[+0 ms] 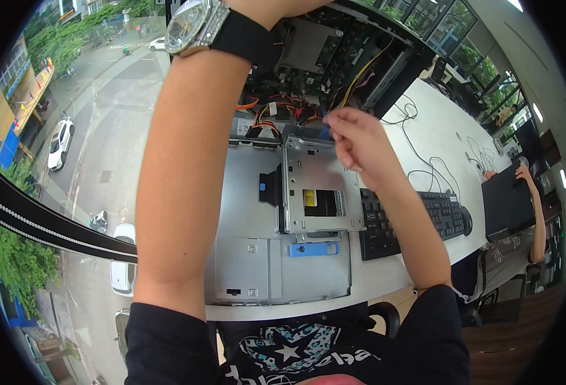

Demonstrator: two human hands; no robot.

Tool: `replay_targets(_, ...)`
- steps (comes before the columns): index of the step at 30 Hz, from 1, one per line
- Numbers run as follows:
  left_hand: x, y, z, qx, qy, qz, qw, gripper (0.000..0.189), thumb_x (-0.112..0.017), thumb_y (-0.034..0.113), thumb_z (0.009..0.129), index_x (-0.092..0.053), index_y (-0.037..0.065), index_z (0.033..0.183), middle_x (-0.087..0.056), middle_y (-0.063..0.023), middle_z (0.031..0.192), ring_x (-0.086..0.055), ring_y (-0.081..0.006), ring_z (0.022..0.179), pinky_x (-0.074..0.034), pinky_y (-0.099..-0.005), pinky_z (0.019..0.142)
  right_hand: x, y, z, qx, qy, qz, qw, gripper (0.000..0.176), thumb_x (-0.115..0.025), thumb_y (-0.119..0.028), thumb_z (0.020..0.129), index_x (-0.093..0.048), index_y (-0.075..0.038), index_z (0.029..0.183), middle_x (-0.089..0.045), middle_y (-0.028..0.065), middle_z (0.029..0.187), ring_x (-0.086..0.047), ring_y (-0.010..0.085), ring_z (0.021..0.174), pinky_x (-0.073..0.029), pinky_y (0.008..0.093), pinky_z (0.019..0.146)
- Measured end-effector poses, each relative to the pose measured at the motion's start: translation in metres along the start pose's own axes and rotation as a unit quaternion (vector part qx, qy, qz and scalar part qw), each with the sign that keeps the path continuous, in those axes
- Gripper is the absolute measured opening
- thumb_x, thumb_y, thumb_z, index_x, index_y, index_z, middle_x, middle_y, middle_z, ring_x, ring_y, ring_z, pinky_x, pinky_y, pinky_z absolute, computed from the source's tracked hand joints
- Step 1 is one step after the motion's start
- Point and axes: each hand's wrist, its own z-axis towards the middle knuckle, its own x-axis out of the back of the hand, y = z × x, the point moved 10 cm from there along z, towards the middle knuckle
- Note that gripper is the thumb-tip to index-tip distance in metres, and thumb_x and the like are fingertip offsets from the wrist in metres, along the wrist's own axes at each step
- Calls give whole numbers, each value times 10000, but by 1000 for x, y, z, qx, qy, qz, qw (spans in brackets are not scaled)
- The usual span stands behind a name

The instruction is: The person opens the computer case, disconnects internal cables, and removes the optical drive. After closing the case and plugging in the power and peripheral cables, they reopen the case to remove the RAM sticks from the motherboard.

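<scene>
An opened desktop computer case [308,48] stands at the top of the view, its circuit board and bundled wires showing. My right hand [363,141] is at its near edge, thumb and forefinger pinched beside the red, black and yellow power cables [283,109]; what lies between the fingertips is too small to make out. My left hand [279,8] reaches over the case at the top edge, its fingers out of frame, a watch on the wrist. Below my right hand is a metal drive cage [312,176], beside and partly over a flat metal panel [247,224] with a blue latch [313,249].
A black keyboard [417,221] and mouse [466,220] sit right of the drive cage on the white table [437,128]. Loose black cables [434,163] trail behind them. At right another person holds a black case [507,199]. A window [96,128] borders the left.
</scene>
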Motion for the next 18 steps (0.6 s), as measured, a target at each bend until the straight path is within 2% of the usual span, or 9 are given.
replay_targets(1, 2, -1, -4, 5, 0, -25, 1000, 686, -396, 584, 1028, -779, 17, 984, -765, -177, 980, -730, -322, 958, -536, -446, 908, -25, 32, -7, -201, -81, 310, 926, 182, -584, -104, 999, -609, 46, 1100, -573, 61, 825, -439, 100, 499, -327, 270, 419)
replay_targets(2, 4, -1, -6, 8, 0, -50, 999, 678, -406, 580, 1026, -778, 14, 986, -764, -181, 995, -727, -329, 969, -535, -452, 911, -29, 46, -4, -233, -35, 345, 909, 205, -570, -94, 1009, -586, 46, 1158, -537, 44, 792, -434, 102, 496, -258, 270, 393)
replay_targets(3, 0, 1, -2, -2, 0, -49, 999, 678, -406, 580, 1026, -778, 14, 986, -764, -181, 995, -727, -329, 969, -535, -452, 911, -39, 48, -2, -227, -29, 351, 908, 205, -570, -94, 1009, -586, 46, 1158, -537, 44, 792, -434, 102, 496, -258, 270, 393)
replay_targets(5, -7, -11, 9, 34, 39, -28, 998, 666, -428, 574, 1017, -774, 7, 984, -757, -199, 1021, -717, -350, 998, -529, -468, 923, -38, 43, 4, -167, 54, 274, 946, 192, -558, -89, 1010, -580, 49, 1141, -533, 54, 783, -438, 120, 493, -257, 269, 394)
replay_targets(7, 7, -1, 2, -16, 72, -45, 996, 665, -444, 573, 1005, -775, -1, 957, -754, -214, 995, -718, -366, 983, -540, -468, 898, -38, 37, 14, -150, 96, 281, 943, 193, -550, -88, 1013, -578, 51, 1144, -531, 64, 783, -448, 130, 494, -266, 267, 396)
replay_targets(9, 0, -4, 7, -7, 54, -31, 998, 664, -457, 571, 996, -776, -8, 925, -756, -213, 942, -729, -363, 939, -554, -460, 856, -26, 27, 24, -101, 174, 254, 946, 197, -535, -90, 1022, -577, 53, 1151, -530, 68, 779, -450, 130, 496, -287, 279, 397)
replay_targets(13, 1, -8, 7, -3, 80, -30, 996, 633, -501, 556, 978, -787, 0, 883, -757, -203, 878, -741, -343, 893, -561, -450, 821, -26, 29, 27, -100, 267, 250, 925, 197, -524, -41, 1024, -573, 78, 1174, -535, 83, 826, -469, 133, 558, -328, 284, 434)
replay_targets(14, -3, -10, 6, -25, 83, -11, 996, 684, -418, 698, 962, -781, 125, 1045, -775, -115, 965, -742, -328, 912, -560, -454, 808, -28, 30, 28, -97, 272, 247, 925, 197, -524, -41, 1024, -573, 78, 1174, -535, 83, 826, -469, 133, 558, -328, 284, 434)
replay_targets(18, -8, -13, 9, -26, 107, -31, 993, 667, -459, 668, 955, -801, 97, 914, -770, -135, 884, -744, -339, 838, -572, -445, 767, -32, 33, 36, -79, 284, 263, 919, 220, -489, -41, 1038, -575, 87, 1195, -549, 83, 835, -493, 141, 608, -384, 280, 500)
